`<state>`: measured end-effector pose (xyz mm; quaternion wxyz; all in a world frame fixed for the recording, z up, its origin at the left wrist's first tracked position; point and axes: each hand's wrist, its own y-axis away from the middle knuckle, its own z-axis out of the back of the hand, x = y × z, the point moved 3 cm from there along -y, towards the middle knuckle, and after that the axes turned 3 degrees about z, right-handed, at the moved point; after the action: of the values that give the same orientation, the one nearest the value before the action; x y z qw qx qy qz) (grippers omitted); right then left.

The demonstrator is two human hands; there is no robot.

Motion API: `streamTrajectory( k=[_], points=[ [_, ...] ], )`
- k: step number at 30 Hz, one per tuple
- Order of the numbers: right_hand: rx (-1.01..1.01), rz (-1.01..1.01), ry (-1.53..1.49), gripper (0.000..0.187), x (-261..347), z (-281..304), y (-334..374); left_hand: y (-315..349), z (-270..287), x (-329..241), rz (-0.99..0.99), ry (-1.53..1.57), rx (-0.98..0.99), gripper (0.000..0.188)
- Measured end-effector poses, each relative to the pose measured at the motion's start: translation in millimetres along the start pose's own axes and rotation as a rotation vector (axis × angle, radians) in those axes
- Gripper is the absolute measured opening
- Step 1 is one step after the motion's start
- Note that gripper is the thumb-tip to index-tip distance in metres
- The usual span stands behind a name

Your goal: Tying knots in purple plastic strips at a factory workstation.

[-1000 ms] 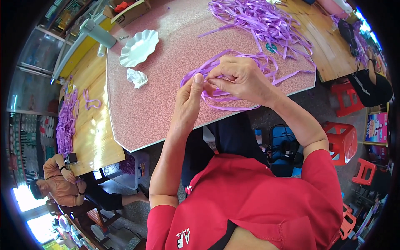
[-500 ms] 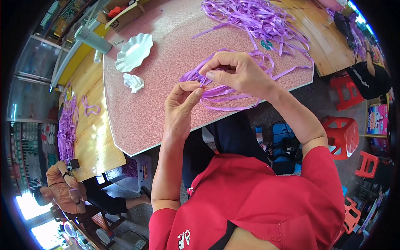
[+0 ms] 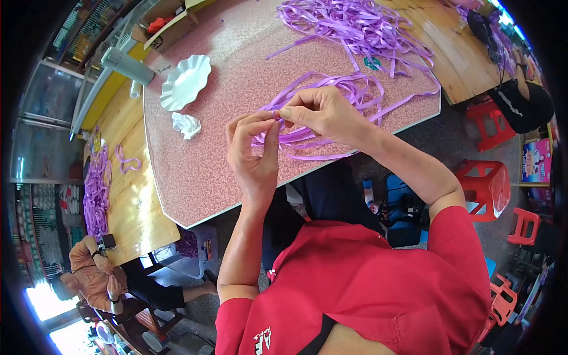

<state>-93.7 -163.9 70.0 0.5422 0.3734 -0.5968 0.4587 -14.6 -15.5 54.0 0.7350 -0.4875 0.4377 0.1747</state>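
Note:
Over the pink speckled table, my left hand and my right hand meet fingertip to fingertip. Both pinch a purple ribbon, of which only a small bit shows between the fingers. Loops of purple ribbon spread on the table just behind and under my hands, partly hidden by them. One long strand runs right toward the table's edge. Farther back lies a big tangled heap of the same purple ribbon.
On the pink table stand a white scalloped dish, crumpled white paper and a grey-green bottle. A cardboard box is at the back left. Red stools stand right. Another person sits at the lower left.
My hands have come closer together, fingertips now touching. The left fingers have straightened and risen, and the right hand has shifted slightly left and down. The view has tilted a little.

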Motion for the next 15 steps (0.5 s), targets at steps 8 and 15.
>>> streamTrajectory(
  k=[8,15],
  points=[
    [0.060,-0.036,0.001,0.021,-4,1,-4,-10,2,-13,-0.444,-0.510,0.180,0.024],
    [0.008,-0.007,-0.057,0.016,-3,-4,-2,-2,5,-13,-0.330,-0.483,0.028,0.019]
  ],
)
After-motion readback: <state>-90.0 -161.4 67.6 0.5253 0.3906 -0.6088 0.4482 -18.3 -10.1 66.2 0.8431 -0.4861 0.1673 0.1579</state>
